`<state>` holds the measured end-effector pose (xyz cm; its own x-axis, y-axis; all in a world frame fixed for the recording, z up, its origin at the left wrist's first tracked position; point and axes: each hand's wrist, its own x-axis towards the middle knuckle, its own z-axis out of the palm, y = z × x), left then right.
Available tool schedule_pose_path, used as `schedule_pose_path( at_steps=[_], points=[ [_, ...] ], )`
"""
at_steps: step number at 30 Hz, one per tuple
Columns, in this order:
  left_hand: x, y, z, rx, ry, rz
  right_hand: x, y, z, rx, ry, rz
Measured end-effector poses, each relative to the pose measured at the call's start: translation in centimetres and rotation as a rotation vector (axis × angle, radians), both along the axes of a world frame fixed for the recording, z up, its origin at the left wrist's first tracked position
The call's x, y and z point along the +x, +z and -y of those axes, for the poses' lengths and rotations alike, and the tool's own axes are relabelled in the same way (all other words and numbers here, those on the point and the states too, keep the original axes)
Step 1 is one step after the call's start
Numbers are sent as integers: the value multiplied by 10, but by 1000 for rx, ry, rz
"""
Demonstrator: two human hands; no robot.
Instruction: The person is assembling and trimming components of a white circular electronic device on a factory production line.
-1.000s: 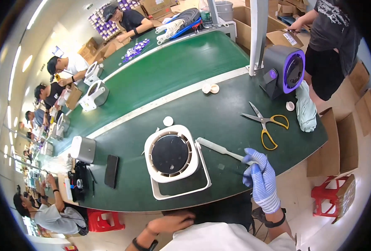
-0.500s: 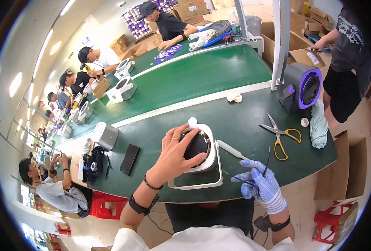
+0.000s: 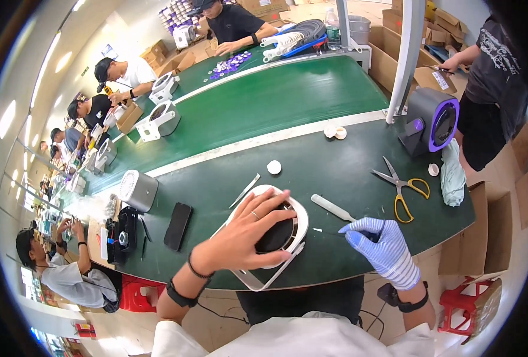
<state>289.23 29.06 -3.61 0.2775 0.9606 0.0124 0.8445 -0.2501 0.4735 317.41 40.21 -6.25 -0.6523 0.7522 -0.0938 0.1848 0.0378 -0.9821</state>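
Near the front edge of a green worktable [image 3: 353, 169], the left hand [image 3: 243, 232] is resting, fingers spread, across the black face [image 3: 274, 240] of a white-framed device [image 3: 302, 217], while the gloved right hand [image 3: 384, 247], beside a pale flat tool [image 3: 330, 207], is pinching a thin dark strip [image 3: 336, 232].

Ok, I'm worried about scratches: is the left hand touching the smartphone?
Apart: the head view shows green tabletop between the left hand and the black smartphone.
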Motion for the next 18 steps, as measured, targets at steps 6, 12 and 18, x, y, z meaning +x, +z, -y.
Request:
schedule_pose_path(
  at_steps=[6,12,18],
  points=[
    [28,1,9,62,304,-227,-17,-13,-4,-49,-42,-94],
    [-5,13,-5,-55,327,87,-19,-45,11,-322,-83,-360],
    [-24,11,-11,-112,322,289,-9,-63,11,-322,-69,-420]
  ],
)
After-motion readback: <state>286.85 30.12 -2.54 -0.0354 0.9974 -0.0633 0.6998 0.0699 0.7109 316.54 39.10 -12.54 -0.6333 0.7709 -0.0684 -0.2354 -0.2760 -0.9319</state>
